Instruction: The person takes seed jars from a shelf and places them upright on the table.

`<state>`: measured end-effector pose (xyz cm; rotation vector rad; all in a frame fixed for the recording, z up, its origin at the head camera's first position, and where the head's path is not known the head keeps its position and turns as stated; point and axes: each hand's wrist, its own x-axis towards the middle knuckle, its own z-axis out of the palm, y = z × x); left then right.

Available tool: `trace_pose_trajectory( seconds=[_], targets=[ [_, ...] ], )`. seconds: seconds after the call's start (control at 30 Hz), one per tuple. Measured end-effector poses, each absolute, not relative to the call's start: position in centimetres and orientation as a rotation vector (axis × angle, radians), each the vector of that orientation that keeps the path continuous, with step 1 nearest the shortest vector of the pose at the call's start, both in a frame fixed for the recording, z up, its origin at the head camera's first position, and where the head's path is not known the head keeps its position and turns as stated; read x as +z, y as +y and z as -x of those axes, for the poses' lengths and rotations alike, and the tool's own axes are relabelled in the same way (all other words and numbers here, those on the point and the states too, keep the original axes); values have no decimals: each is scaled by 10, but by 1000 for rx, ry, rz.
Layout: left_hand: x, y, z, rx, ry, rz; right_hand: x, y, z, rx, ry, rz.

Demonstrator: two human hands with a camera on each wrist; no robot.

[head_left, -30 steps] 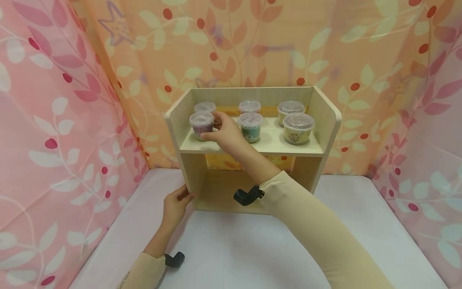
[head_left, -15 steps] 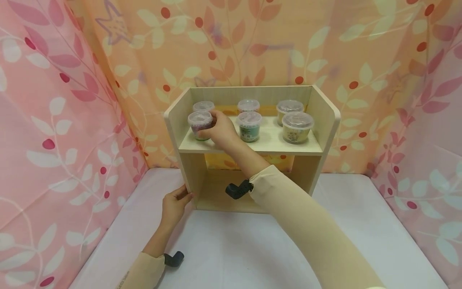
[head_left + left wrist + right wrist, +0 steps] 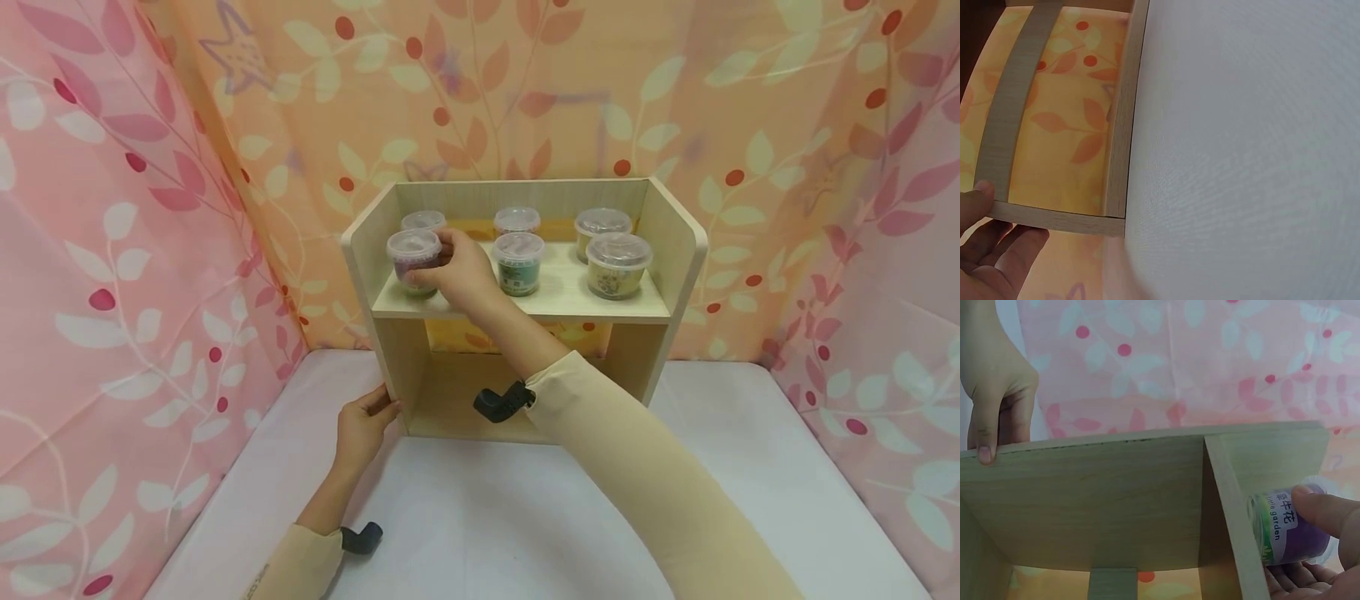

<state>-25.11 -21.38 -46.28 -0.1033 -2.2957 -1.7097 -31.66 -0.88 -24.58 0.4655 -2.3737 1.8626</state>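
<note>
My right hand [image 3: 465,273] grips a small clear-lidded tub [image 3: 1288,522] with a purple and green "little garden" label, at the front left of the upper shelf. In the right wrist view the thumb lies across its label and the fingers curl beneath. The tub is upright in the head view, with another lidded tub [image 3: 423,220] just behind it. Below, my left hand [image 3: 363,429] pinches the front edge of the left side panel of the wooden shelf unit [image 3: 390,367]; the left wrist view shows thumb and fingers [image 3: 1019,250] on either side of that panel [image 3: 1060,220].
Mid-shelf stand a green-labelled tub [image 3: 518,265] and one behind it [image 3: 517,220]. Two wider yellowish tubs [image 3: 618,268] stand at the right. A white-covered table [image 3: 480,517] carries the unit, with flowered cloth [image 3: 525,100] behind and at both sides.
The tub in my right hand has shifted slightly left, and the right hand with it. My left hand has stayed on the side panel.
</note>
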Motion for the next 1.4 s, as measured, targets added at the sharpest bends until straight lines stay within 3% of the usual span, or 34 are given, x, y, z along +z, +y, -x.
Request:
trace_pose_trajectory(
  seconds=[0.4,0.8,1.4],
  targets=[
    [-496,-223,272,-1734,-2261,95,-248,8,274,2004,-2252,-620],
    [-502,-227,271,-1650,-2250,115,-274,32,231,2104,-2195,-648],
    [-495,-223,269,-1685,-2244,84,-366,37,217,2198,-2204,-512]
  ],
)
